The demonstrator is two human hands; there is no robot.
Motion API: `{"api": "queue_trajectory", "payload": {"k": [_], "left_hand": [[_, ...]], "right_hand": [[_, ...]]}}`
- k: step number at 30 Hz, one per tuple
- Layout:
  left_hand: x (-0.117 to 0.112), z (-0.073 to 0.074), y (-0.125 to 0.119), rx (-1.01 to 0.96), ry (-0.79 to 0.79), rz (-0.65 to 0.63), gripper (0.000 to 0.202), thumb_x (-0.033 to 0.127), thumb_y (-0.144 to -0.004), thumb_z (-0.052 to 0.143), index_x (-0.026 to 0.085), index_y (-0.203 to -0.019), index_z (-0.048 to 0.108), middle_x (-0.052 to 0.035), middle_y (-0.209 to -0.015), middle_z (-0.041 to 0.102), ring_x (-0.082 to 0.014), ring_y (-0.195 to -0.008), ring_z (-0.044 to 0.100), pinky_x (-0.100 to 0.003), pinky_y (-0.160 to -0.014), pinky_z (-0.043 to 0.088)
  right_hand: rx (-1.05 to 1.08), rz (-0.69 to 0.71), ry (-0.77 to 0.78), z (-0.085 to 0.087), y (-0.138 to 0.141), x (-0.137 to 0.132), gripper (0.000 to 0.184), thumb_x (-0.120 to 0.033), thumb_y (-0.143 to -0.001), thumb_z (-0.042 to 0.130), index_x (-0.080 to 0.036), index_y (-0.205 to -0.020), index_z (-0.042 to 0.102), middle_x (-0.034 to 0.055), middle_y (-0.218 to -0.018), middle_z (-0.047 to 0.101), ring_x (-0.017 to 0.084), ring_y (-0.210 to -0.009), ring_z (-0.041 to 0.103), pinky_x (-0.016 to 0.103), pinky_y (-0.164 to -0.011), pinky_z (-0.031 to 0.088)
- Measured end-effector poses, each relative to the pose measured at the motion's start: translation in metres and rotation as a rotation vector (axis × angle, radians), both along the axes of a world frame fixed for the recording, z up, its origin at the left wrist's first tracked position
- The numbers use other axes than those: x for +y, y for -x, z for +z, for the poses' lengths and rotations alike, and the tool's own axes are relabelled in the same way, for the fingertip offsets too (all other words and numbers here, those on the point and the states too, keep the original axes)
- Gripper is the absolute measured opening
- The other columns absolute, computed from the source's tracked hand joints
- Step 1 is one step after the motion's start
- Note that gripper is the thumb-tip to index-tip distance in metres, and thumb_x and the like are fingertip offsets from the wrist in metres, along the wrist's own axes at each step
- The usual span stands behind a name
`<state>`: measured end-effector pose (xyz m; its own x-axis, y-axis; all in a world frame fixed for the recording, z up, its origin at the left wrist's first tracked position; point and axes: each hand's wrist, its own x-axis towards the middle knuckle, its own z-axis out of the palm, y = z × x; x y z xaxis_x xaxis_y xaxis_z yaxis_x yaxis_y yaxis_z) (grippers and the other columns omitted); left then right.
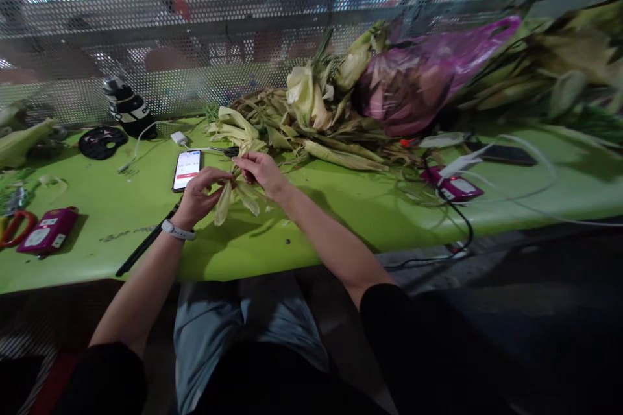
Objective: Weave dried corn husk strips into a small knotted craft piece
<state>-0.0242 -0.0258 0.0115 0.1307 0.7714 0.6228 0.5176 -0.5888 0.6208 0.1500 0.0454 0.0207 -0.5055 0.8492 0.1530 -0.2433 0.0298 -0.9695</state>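
My left hand (pixel 202 193), with a pale watch band (pixel 178 230) at the wrist, is closed on a bundle of corn husk strips (pixel 248 198). From the other side, my right hand (pixel 265 174) pinches the same bundle near its top. Loose husk ends hang down between and below the hands. Just beyond them lies another pale corn husk (pixel 238 123), beside a dark-handled tool (pixel 228 151) that is partly hidden. A lit phone (pixel 187 165) lies close to my left hand.
A heap of corn husks (pixel 335 152) and a purple plastic bag (pixel 413 84) stand at the back right. Purple boxes (pixel 48 231), orange-handled scissors (pixel 18 230), a black bottle (pixel 129 107), a black strap (pixel 146 246) and cables (pixel 457 211) lie around the green table (pixel 272 240).
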Motion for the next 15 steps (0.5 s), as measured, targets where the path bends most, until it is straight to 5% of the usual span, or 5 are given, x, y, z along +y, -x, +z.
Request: {"api": "queue_trajectory", "payload": {"k": [7, 15], "left_hand": [[0.0002, -0.0012, -0.0032, 0.010, 0.006, -0.120, 0.017, 0.022, -0.086, 0.066, 0.021, -0.101, 0.076, -0.0088, -0.100, 0.074, -0.0172, -0.093, 0.068, -0.033, -0.087, 0.055], [-0.0009, -0.0033, -0.0030, 0.018, 0.103, -0.110, 0.016, 0.023, -0.087, 0.063, 0.018, -0.098, 0.072, -0.0076, -0.097, 0.075, -0.0167, -0.091, 0.070, -0.031, -0.085, 0.056]], "right_hand": [[0.012, 0.006, -0.005, 0.0014, 0.0019, -0.0031, 0.039, -0.048, -0.074, 0.076, -0.018, -0.067, 0.052, -0.0080, -0.050, 0.047, 0.005, -0.044, 0.037, 0.021, -0.045, 0.029], [-0.096, 0.066, 0.002, 0.0062, -0.0047, -0.0049, 0.045, -0.058, -0.080, 0.066, -0.018, -0.066, 0.052, -0.0070, -0.050, 0.043, 0.006, -0.044, 0.033, 0.023, -0.044, 0.025]]}}
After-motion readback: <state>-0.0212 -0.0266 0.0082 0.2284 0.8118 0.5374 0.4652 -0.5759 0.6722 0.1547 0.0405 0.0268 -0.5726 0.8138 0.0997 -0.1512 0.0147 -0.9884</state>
